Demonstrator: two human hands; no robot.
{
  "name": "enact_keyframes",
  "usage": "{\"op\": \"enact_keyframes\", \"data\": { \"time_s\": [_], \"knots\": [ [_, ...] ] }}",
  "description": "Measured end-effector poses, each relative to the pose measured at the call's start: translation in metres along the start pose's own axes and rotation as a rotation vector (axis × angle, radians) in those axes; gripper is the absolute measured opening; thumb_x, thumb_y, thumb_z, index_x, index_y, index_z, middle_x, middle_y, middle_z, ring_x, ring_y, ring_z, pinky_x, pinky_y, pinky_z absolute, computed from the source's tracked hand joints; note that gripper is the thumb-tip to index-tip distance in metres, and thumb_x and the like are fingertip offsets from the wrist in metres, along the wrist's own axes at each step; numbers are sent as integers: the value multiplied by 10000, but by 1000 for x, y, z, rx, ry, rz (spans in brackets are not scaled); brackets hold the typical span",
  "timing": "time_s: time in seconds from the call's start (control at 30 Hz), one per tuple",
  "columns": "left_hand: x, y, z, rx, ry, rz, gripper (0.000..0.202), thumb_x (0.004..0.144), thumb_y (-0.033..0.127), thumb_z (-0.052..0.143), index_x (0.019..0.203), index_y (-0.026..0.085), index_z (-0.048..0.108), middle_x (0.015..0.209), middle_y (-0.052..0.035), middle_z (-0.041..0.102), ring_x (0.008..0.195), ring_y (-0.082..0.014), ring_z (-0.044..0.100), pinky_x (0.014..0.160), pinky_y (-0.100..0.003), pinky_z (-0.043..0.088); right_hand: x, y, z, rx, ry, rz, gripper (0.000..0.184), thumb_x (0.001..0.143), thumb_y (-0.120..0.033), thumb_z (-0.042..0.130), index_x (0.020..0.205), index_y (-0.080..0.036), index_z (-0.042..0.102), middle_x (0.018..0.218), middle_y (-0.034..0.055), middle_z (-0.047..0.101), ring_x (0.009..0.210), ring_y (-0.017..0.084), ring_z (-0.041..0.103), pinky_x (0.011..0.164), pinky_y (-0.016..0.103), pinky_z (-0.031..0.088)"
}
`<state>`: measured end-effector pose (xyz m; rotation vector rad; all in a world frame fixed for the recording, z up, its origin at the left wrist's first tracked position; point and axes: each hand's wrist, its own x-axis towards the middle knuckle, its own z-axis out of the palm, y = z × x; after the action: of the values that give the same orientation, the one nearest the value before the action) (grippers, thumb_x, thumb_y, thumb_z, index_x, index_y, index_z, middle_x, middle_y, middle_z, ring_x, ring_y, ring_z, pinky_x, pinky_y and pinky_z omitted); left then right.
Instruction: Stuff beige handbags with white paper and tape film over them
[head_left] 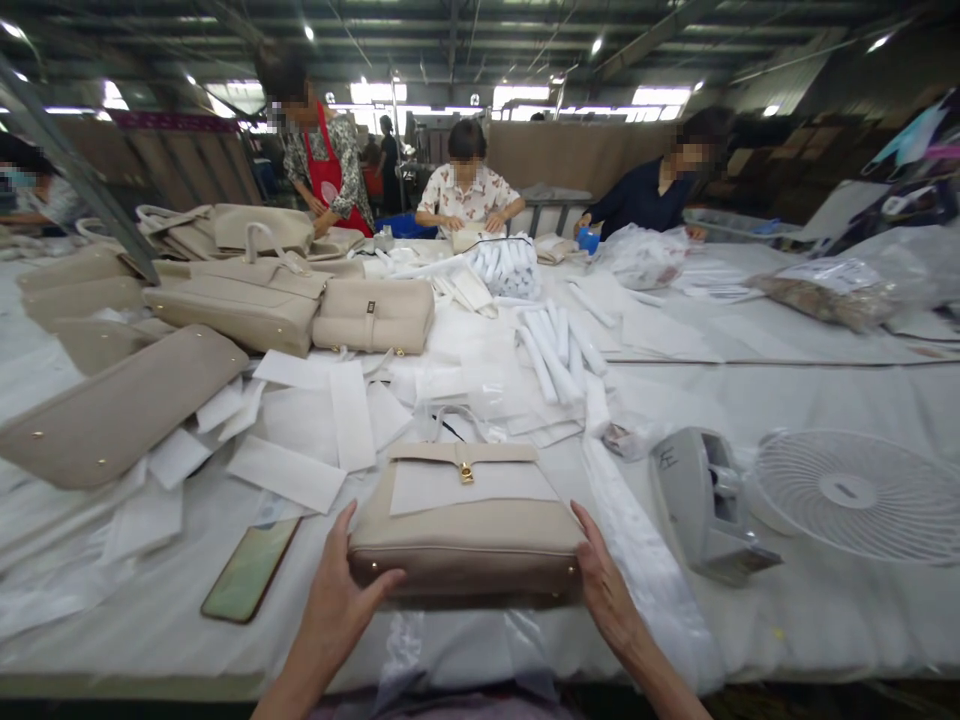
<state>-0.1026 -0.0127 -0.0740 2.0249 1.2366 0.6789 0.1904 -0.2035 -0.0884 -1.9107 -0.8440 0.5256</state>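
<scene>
A beige handbag (465, 520) with a gold clasp lies flat on the white table right in front of me, a white sheet tucked under its flap. My left hand (339, 590) grips its near left corner, thumb across the bottom edge. My right hand (604, 585) presses against the near right corner, fingers wrapped at the side. A phone (250, 568) lies to the left of the bag.
Several more beige handbags (240, 300) are stacked at the back left among white paper sheets (352, 415) and paper rolls (551, 350). A tape dispenser (705, 500) and a white fan (855, 495) lie to the right. Three people (469, 190) work at the far side.
</scene>
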Motion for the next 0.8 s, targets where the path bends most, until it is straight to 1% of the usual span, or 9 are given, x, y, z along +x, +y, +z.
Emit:
{"op": "enact_keyframes", "data": {
  "time_s": [0.07, 0.17, 0.23, 0.33, 0.47, 0.53, 0.63, 0.7, 0.8],
  "knots": [
    [8, 7, -3, 137, -65, 162, 741, 709, 385, 684, 1355, 262, 343, 1470, -106, 283, 1294, -316, 360, 1048, -490, 335, 0, -9, -4, -99, -14, -56, 782, 790, -581, 523, 1431, -228, 249, 1471, 109, 304, 1347, 279, 278, 1112, 489, 228],
    [14, 11, -8, 291, -151, 300, 592, 715, 313, 689, 1261, 271, 464, 1435, -98, 334, 1244, -317, 411, 1001, -480, 385, 2, -21, -11, -239, -78, -142, 783, 716, -465, 661, 1392, -261, 323, 1498, 93, 240, 1359, 282, 248, 1114, 486, 234],
    [14, 15, -11, 386, -129, 354, 542, 723, 302, 686, 1225, 250, 490, 1379, -111, 395, 1212, -328, 425, 972, -494, 399, 5, -26, -14, -299, -136, -188, 745, 704, -409, 684, 1362, -256, 369, 1488, 98, 262, 1340, 277, 293, 1103, 477, 270],
    [12, 30, -10, 497, -137, 474, 472, 772, 246, 634, 1221, 240, 489, 1273, -107, 476, 1158, -315, 442, 955, -489, 396, 11, -32, -15, -423, -165, -313, 723, 681, -355, 711, 1331, -235, 417, 1406, 121, 400, 1271, 296, 399, 1063, 497, 332],
    [12, 63, 4, 563, -295, 612, 473, 799, 174, 577, 1251, 222, 446, 1161, -98, 517, 1053, -274, 485, 914, -435, 416, 13, -43, -10, -593, -208, -574, 617, 688, -237, 696, 1273, -232, 500, 1293, 107, 532, 1204, 310, 463, 1006, 496, 384],
    [15, 80, 15, 615, -375, 639, 433, 803, 147, 547, 1223, 190, 453, 1112, -111, 532, 1003, -274, 505, 875, -427, 431, 13, -48, -7, -632, -230, -634, 581, 693, -200, 675, 1252, -223, 520, 1247, 102, 571, 1158, 297, 503, 983, 470, 408],
    [24, 100, 32, 675, -463, 658, 258, 824, 127, 490, 1080, 141, 513, 977, -137, 569, 908, -277, 546, 783, -411, 458, 19, -56, -2, -707, -268, -634, 503, 683, -228, 680, 1173, -204, 570, 1179, 114, 612, 1094, 297, 548, 959, 451, 426],
    [33, 110, 41, 676, -505, 646, 162, 819, 123, 493, 977, 135, 526, 889, -141, 583, 839, -267, 576, 714, -382, 472, 28, -62, 1, -760, -329, -601, 435, 678, -243, 680, 1104, -212, 595, 1124, 103, 637, 1046, 284, 575, 921, 421, 450],
    [48, 118, 50, 710, -605, 608, 222, 767, 143, 577, 968, 144, 484, 843, -116, 601, 766, -251, 611, 642, -349, 489, 45, -73, 7, -863, -446, -508, 347, 702, -263, 654, 1043, -227, 597, 976, 67, 678, 893, 263, 632, 757, 372, 496]
  ]
}}
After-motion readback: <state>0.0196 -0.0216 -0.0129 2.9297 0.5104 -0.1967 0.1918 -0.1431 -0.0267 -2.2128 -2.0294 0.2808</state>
